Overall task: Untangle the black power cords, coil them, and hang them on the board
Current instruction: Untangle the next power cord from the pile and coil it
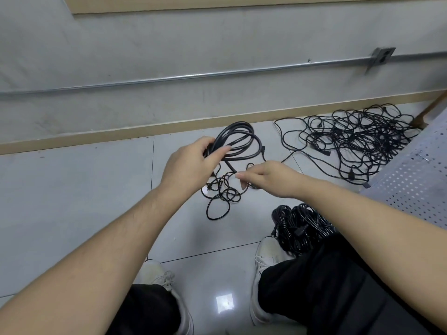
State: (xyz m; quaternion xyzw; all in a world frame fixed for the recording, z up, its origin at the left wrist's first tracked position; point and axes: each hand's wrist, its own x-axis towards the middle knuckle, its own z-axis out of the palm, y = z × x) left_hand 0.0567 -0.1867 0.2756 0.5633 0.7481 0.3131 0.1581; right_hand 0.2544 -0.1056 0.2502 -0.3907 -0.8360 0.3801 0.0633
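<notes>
Left hand (191, 163) grips a half-made coil (238, 141) of thick black cord, fingers curled round the gathered loops, held above the floor tiles (72, 189). Right hand (263, 177) pinches the loose tail (222, 194) of the same cord just beside the left, thumb and fingers closed on the strand. Step in hand looks like coiling: feed the tail loop by loop into the left grip. Best to keep loops the same size, let the cord twist free as it comes up, and shake out the small knotty loops on the floor before pulling, or they may cinch tight. Tail trails straight down below both hands, between them and the shoes (263, 257). Big tangled pile (358, 143) lies well apart, to the right by the skirting. Another bundle of cords (300, 226) sits under the right forearm, next to the right shoe. Perforated board (416, 175) is at far right; nothing seen hanging on it.
</notes>
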